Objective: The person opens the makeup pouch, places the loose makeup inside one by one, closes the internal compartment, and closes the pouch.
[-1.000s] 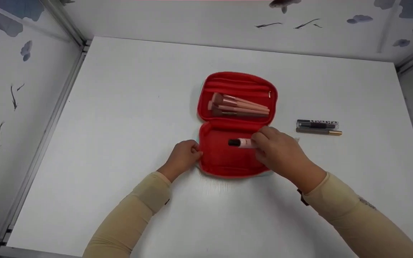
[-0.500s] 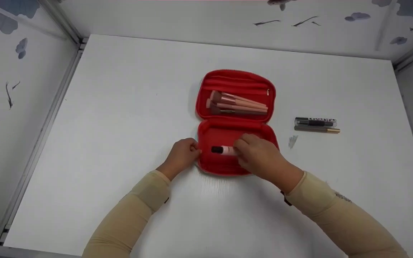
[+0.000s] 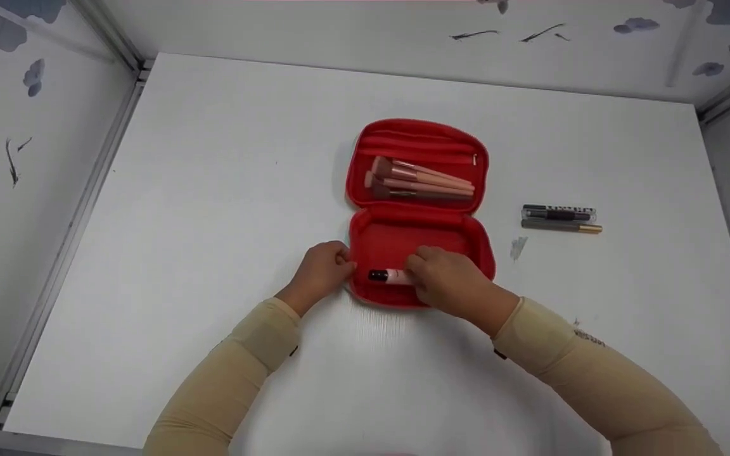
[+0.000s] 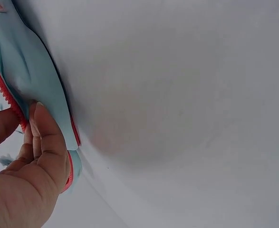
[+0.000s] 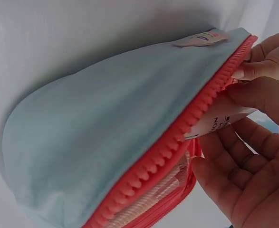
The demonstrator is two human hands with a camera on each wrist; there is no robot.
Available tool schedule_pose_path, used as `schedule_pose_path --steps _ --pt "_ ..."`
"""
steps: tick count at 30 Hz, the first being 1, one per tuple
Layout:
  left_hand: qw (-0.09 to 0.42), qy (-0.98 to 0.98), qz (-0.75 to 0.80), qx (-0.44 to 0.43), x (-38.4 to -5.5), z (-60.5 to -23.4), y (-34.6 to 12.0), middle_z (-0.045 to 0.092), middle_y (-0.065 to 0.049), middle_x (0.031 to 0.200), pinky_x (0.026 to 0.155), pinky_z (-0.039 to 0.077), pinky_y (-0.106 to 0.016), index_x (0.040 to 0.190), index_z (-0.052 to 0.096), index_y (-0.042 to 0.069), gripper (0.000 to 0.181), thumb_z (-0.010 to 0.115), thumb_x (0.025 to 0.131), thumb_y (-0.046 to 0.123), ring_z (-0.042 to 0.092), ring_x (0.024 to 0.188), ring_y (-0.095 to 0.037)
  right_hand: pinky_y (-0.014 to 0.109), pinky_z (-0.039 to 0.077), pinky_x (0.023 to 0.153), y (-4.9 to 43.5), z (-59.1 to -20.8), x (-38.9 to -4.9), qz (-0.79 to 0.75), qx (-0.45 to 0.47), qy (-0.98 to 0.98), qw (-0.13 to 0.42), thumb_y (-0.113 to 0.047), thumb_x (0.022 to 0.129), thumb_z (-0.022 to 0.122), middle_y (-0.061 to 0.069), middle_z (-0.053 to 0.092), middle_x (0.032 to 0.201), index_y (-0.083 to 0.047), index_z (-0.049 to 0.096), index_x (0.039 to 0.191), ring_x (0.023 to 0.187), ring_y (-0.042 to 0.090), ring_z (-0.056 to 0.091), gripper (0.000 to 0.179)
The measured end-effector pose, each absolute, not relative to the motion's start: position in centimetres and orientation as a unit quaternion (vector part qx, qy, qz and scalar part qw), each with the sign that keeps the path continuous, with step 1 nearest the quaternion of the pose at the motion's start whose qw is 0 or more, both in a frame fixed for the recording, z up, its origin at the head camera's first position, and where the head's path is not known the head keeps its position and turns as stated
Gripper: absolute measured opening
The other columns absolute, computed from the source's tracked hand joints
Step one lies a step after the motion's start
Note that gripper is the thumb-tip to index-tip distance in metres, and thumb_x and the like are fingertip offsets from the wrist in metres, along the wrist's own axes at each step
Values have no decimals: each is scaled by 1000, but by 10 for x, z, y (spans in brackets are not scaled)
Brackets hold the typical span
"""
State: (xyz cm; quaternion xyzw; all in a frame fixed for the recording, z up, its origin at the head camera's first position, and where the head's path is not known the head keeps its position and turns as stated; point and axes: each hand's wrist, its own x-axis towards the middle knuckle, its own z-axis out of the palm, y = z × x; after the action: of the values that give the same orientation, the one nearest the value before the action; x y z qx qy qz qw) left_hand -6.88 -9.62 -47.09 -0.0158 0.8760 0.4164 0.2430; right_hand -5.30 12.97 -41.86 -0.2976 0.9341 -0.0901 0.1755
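A makeup bag (image 3: 390, 244) lies unzipped and spread flat, its lining red and its outside light blue. My right hand (image 3: 447, 278) pinches a pale pink cosmetic tube (image 3: 395, 276) with a black cap, low over the bag's near half. In the right wrist view, dark lettering shows on the tube (image 5: 220, 121), seen past the red zipper teeth (image 5: 144, 166). The thumb and fingers of my left hand (image 3: 324, 269) pinch the bag's left edge; the left wrist view shows them at the zipper (image 4: 6, 92). Several pink makeup brushes (image 3: 428, 185) lie in the far half.
To the right of the bag, a few slim cosmetic pens (image 3: 558, 227) lie side by side on the white table (image 3: 213, 158). A small grey smudge (image 3: 518, 247) marks the tabletop near them. White panels (image 3: 339, 31) with painted fish and leaves stand around the table.
My right hand has carried the tube leftward and nearer to me, down into the near half of the bag. My left hand keeps its hold on the edge.
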Motion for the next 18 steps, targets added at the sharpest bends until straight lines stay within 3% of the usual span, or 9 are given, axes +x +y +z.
schedule_pose_path --steps 18 --pt "222 877 425 0 -66 -472 -98 59 -5 80 67 45 -26 90 62 3 5 63 90 8 52 76 -15 39 55 84 127 -432 -56 -53 -296 926 229 -17 74 83 8 65 100 -9 66 113 94 23 60 43"
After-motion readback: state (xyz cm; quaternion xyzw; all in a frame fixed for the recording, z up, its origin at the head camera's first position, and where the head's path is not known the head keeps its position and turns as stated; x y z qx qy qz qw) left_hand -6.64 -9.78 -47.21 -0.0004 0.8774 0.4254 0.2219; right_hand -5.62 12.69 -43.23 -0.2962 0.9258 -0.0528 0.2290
